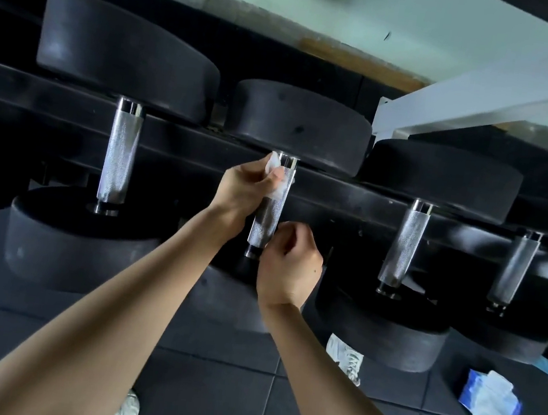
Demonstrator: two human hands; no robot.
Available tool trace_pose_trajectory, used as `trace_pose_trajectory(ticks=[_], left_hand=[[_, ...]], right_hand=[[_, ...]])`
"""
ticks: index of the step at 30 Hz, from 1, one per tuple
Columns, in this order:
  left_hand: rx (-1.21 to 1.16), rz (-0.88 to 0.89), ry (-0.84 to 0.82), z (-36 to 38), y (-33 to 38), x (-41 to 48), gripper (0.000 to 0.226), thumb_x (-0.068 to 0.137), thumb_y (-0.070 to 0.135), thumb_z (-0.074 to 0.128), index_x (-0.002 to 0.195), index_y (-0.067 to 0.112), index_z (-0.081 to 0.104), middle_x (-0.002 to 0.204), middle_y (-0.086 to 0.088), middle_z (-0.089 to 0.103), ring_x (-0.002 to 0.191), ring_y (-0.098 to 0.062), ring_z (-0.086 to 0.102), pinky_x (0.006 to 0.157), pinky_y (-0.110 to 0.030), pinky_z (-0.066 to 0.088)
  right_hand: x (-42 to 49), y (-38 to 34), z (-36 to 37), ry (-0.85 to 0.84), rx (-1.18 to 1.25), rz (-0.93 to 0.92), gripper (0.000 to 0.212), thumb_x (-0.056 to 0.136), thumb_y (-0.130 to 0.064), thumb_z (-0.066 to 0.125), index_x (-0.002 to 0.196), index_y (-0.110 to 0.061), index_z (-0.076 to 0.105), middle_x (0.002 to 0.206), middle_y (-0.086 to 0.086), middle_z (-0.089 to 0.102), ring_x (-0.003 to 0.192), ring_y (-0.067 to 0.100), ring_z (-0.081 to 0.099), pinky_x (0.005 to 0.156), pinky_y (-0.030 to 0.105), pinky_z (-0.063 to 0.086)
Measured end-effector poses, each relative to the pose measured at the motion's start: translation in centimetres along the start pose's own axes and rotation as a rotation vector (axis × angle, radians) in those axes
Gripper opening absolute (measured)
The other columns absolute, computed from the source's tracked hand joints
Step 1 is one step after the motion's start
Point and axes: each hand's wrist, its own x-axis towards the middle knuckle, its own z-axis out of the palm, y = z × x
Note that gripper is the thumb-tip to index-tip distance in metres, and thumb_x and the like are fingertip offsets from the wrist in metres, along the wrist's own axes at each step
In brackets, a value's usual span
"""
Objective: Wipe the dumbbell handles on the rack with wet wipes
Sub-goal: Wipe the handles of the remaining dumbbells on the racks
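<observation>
Handle (265, 221): knurled steel, between black heads, on the rack's (343, 195) middle dumbbell.
Wipe (276, 169): white, crumpled, at the handle's upper end.
Left hand (247, 188): arm outstretched, fingers pinching the wipe against the handle.
Right hand (291, 268): fingers curled beside the handle's lower end; grip cannot be told.

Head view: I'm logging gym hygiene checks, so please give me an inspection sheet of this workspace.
Surface: black rack rail carrying dumbbells; dark tiled floor below.
Job's things: wet wipe pressed on the upper part of a dumbbell handle; wipe pack on the floor, right.
Clutter: nothing seen.
Hands: left hand grips the wet wipe; right hand curled by the handle's lower end, hold unclear.
Cables: nothing seen.
Surroundings: white frame upper right; shoe on the floor.
</observation>
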Motion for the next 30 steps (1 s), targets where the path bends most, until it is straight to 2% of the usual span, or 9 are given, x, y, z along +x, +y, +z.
trace_pose_trajectory(ticks=[2, 5, 8, 12, 14, 18, 22, 27, 30], left_hand=[[-0.017, 0.005, 0.006, 0.2, 0.4, 0.1, 0.011, 0.089, 0.015, 0.063, 0.093, 0.008, 0.071, 0.083, 0.001, 0.073, 0.076, -0.009, 0.066, 0.079, -0.023, 0.053], [0.061, 0.019, -0.048, -0.4, 0.4, 0.0, 0.013, 0.087, 0.015, 0.066, 0.092, 0.005, 0.071, 0.084, -0.002, 0.072, 0.076, -0.010, 0.065, 0.077, -0.024, 0.053], [0.212, -0.013, -0.114, -1.4, 0.7, -0.1, 0.007, 0.084, 0.015, 0.070, 0.081, 0.008, 0.069, 0.066, 0.003, 0.064, 0.061, -0.006, 0.059, 0.062, -0.021, 0.052], [0.371, -0.075, -0.206, -2.6, 0.5, -0.6, 0.009, 0.082, 0.022, 0.072, 0.082, 0.013, 0.071, 0.084, -0.014, 0.072, 0.084, -0.027, 0.070, 0.083, -0.038, 0.057], [0.444, -0.116, -0.219, -2.9, 0.3, -0.7, 0.012, 0.080, 0.026, 0.074, 0.079, 0.015, 0.071, 0.079, -0.009, 0.073, 0.076, -0.021, 0.070, 0.074, -0.027, 0.057], [0.633, -0.223, -0.277, -3.4, -0.1, -1.5, 0.024, 0.075, 0.029, 0.078, 0.060, 0.017, 0.064, 0.052, 0.004, 0.059, 0.046, -0.004, 0.049, 0.047, -0.015, 0.041], [0.749, -0.229, -0.318, -3.5, -0.4, -1.5, 0.039, 0.070, 0.031, 0.081, 0.054, 0.015, 0.050, 0.054, 0.003, 0.046, 0.050, -0.007, 0.036, 0.048, -0.020, 0.030], [0.597, -0.247, -0.321, -2.8, -0.6, -0.9, 0.029, 0.069, 0.013, 0.082, 0.059, 0.012, 0.055, 0.053, 0.003, 0.056, 0.048, -0.006, 0.049, 0.048, -0.017, 0.043], [0.443, -0.331, -0.447, -2.7, -0.2, -0.5, 0.015, 0.075, -0.003, 0.072, 0.072, 0.008, 0.062, 0.051, 0.007, 0.060, 0.047, -0.006, 0.053, 0.045, -0.016, 0.043]], right_hand=[[0.0, 0.1, 0.1, 0.003, 0.011, -0.009, 0.019, 0.087, -0.006, 0.049, 0.073, -0.006, 0.062, 0.064, 0.006, 0.063, 0.058, 0.027, 0.057, 0.055, 0.041, 0.047], [-0.1, 0.1, 0.1, 0.011, 0.004, -0.009, 0.021, 0.089, -0.007, 0.049, 0.072, -0.006, 0.061, 0.061, 0.006, 0.061, 0.056, 0.026, 0.055, 0.053, 0.039, 0.046], [-0.1, 0.0, 0.0, -0.004, 0.012, -0.006, 0.020, 0.089, -0.007, 0.049, 0.074, -0.006, 0.062, 0.064, 0.007, 0.063, 0.058, 0.027, 0.056, 0.055, 0.040, 0.047], [-0.1, 0.1, 0.1, 0.006, 0.004, -0.021, 0.022, 0.090, -0.009, 0.048, 0.073, -0.003, 0.060, 0.061, 0.011, 0.060, 0.056, 0.030, 0.054, 0.054, 0.044, 0.047], [-0.2, 0.0, 0.2, 0.011, -0.005, -0.025, 0.022, 0.091, -0.009, 0.048, 0.073, -0.002, 0.059, 0.061, 0.012, 0.060, 0.056, 0.031, 0.054, 0.054, 0.043, 0.046], [-0.2, 0.0, 0.1, 0.015, -0.007, -0.040, 0.021, 0.090, -0.009, 0.050, 0.073, -0.005, 0.062, 0.063, 0.009, 0.062, 0.057, 0.026, 0.055, 0.052, 0.034, 0.042], [-0.1, 0.1, 0.2, 0.016, -0.013, -0.043, 0.021, 0.091, -0.010, 0.051, 0.074, -0.006, 0.062, 0.064, 0.007, 0.062, 0.058, 0.025, 0.056, 0.053, 0.031, 0.040], [-0.1, 0.3, 0.2, 0.023, -0.023, -0.054, 0.021, 0.091, -0.011, 0.051, 0.074, -0.008, 0.062, 0.062, 0.005, 0.062, 0.056, 0.023, 0.055, 0.052, 0.029, 0.039], [0.0, 0.4, 0.2, 0.017, -0.022, -0.056, 0.022, 0.091, -0.011, 0.050, 0.073, -0.007, 0.062, 0.061, 0.006, 0.061, 0.055, 0.025, 0.055, 0.052, 0.033, 0.043]])
